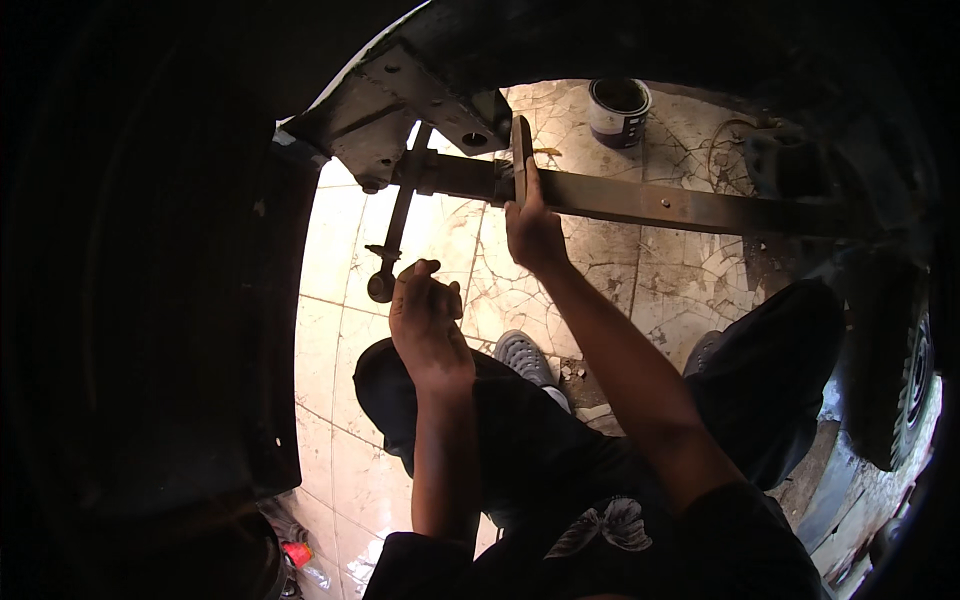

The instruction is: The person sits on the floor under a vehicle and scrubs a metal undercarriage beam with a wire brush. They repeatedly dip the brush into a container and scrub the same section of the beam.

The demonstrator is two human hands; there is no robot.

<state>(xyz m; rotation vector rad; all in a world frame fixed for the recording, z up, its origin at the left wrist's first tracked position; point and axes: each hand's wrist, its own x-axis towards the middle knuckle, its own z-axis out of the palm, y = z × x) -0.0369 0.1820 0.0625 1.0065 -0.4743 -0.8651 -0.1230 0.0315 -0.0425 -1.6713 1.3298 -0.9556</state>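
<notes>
My left hand (428,335) is raised with its fingers curled, close beside the round eye end of a dark metal rod (397,222). The shaded fingers hide what they hold, if anything. Farther up and to the right, my right hand (537,235) is closed around the lower part of a short, flat dark bar (520,150). That bar stands upright, crossing in front of a long metal beam (650,203), and one finger lies along it. At the beam's left end is a dark sleeve-like section (465,175) below a drilled metal bracket (400,100).
A paint can (620,112) stands on the cracked tile floor (460,240) beyond the beam. Dark panels enclose the left side and top. My bent legs and grey shoe (524,357) are below my hands. A tyre (912,385) shows at the right edge.
</notes>
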